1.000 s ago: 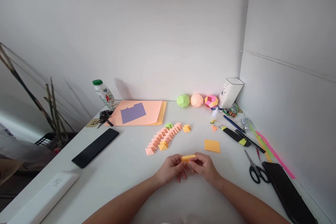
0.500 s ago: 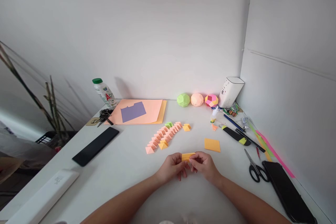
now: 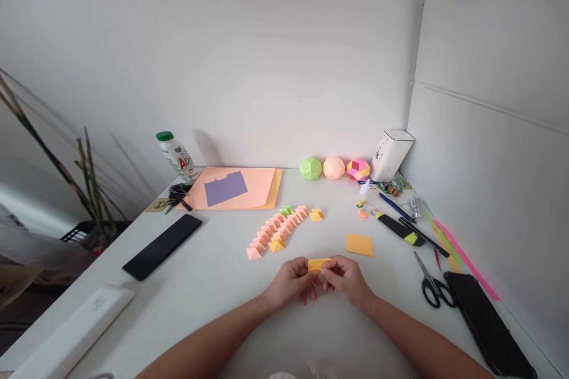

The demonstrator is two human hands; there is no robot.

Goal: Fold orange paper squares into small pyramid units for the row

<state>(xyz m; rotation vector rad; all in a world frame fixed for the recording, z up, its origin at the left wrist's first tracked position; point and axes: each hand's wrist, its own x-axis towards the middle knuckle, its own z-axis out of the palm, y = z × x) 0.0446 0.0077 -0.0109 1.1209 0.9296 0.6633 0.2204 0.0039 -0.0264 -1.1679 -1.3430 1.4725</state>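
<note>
Between my two hands is a small folded piece of orange paper (image 3: 318, 264), held a little above the table near its front. My left hand (image 3: 296, 281) pinches its left end, and my right hand (image 3: 344, 278) pinches the right end; the thumbs lie along its lower edge. Just beyond my right hand lies a flat orange paper square (image 3: 360, 244). Past my left hand, folded peach paper pieces (image 3: 269, 231) stand in two slanting rows, with a few orange and green ones among them. A lone folded orange piece (image 3: 316, 215) sits to their right.
Scissors (image 3: 432, 284), a utility knife (image 3: 398, 229) and a black phone (image 3: 489, 323) lie on the right. A glue bottle (image 3: 362, 195) and paper balls (image 3: 333, 168) stand at the back. Peach sheets (image 3: 258, 189), a white bottle (image 3: 178, 157) and a dark slab (image 3: 162, 247) are left.
Almost nothing differs. Both hands keep their pinch on the folded orange paper in the same place, with only a very slight shift of the fingers.
</note>
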